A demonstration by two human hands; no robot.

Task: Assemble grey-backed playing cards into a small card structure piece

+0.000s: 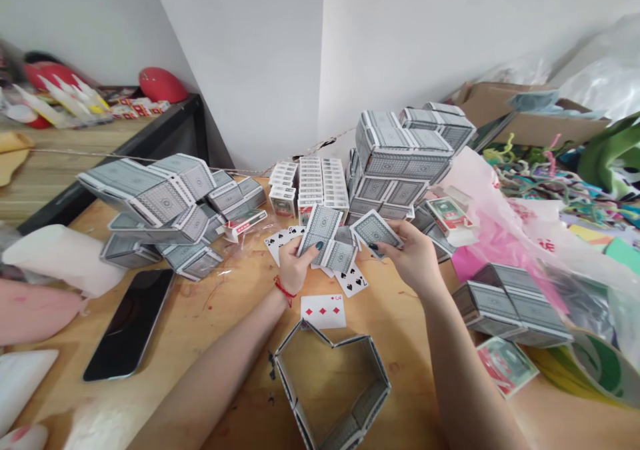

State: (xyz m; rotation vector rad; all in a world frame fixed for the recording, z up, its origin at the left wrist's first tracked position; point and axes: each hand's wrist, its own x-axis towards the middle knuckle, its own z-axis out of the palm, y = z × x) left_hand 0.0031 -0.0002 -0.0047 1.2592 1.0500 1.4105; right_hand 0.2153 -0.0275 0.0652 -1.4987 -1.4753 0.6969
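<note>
My left hand is closed on a grey-backed playing card, thumb across its lower part. In my right hand another playing card is pinched between thumb and fingers, tilted to the left. Between and below the hands lie loose playing cards, among them a seven of spades and more grey backs. Nearer to me a three of diamonds rests face up. In front of it stands a heart-shaped frame made of joined cards, hollow in the middle.
Stacks of folded card boxes stand at left and right, with rows of card packs between them. A phone lies at left. At right are a low card block, a card pack and a tape roll.
</note>
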